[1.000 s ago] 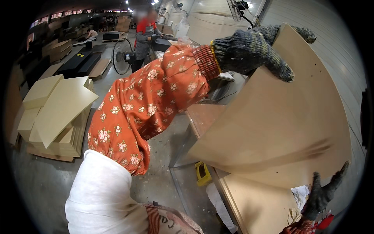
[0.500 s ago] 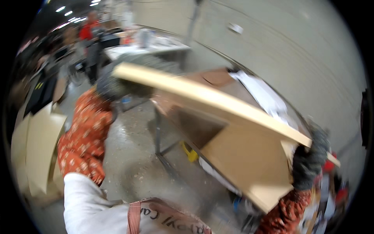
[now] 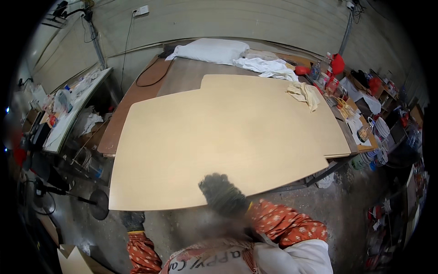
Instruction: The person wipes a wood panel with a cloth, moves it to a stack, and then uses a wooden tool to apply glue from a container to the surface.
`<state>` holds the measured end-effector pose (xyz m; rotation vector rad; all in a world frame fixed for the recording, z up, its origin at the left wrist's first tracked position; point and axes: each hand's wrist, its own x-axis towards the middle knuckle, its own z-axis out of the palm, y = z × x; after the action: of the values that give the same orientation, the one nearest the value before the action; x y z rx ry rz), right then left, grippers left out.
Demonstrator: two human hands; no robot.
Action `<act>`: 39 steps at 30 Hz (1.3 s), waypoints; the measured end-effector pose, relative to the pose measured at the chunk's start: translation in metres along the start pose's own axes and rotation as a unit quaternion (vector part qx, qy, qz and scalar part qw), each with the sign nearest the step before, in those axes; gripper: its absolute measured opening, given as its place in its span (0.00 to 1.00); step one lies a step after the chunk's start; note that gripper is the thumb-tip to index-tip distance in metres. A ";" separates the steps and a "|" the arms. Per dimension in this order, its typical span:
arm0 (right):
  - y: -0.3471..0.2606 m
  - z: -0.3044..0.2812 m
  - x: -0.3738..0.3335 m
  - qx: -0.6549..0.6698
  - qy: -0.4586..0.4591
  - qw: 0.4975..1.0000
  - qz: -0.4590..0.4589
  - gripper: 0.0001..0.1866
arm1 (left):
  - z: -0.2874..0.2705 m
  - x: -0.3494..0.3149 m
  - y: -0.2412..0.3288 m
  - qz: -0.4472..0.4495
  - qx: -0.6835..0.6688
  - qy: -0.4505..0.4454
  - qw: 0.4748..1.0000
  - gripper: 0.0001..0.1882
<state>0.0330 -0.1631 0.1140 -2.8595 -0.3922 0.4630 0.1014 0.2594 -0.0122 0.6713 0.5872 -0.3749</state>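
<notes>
A large pale panel (image 3: 182,146) with rounded corners and stepped edges lies across the table, its near edge overhanging toward me. My right hand (image 3: 223,195), in a dark work glove, rests on top of the panel at its near edge, fingers laid out over the surface. Below the near left edge is my left hand (image 3: 133,221), also gloved; its fingers are hidden under the panel. A crumpled cream cloth (image 3: 303,95) sits on the panel's far right part. At the right, another pale panel edge (image 3: 338,155) shows beneath it.
Behind the panel, the brown table (image 3: 116,132) holds a white bag (image 3: 212,50) and white cloths (image 3: 269,68) along the wall. Bottles and red items crowd its right end. A cluttered bench (image 3: 68,114) stands left. Pale sheets (image 3: 77,260) stand low at left.
The panel, earlier seen edge-on and raised between both hands, now lies flat over the table. My right hand has moved onto its top, and my left is low at its near edge. The view has turned.
</notes>
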 end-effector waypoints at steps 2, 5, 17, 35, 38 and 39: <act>-0.015 0.012 -0.009 -0.048 0.064 0.997 -0.017 0.15 | 0.016 -0.017 -0.012 0.009 -0.018 0.049 0.999 0.19; -0.025 0.009 -0.010 0.017 0.100 0.995 -0.023 0.18 | 0.036 -0.039 -0.025 0.022 -0.041 0.121 0.992 0.19; 0.068 0.002 0.025 0.137 0.027 0.989 0.051 0.31 | 0.001 0.001 0.121 0.195 0.351 0.213 0.891 0.21; 0.271 -0.082 -0.161 -0.176 0.081 0.660 0.726 0.32 | 0.024 0.134 0.081 0.233 0.739 0.177 0.606 0.23; 0.289 -0.075 -0.242 -0.150 0.137 0.642 0.739 0.23 | 0.121 0.133 0.066 0.240 0.869 0.140 0.409 0.25; 0.280 -0.083 -0.242 -0.079 0.220 0.615 0.753 0.22 | 0.124 0.135 0.066 0.308 0.889 0.080 0.328 0.23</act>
<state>-0.0972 -0.5115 0.1868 -2.4898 2.2200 -0.1539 0.2870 0.2056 0.0136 3.0546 -0.2972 -0.0351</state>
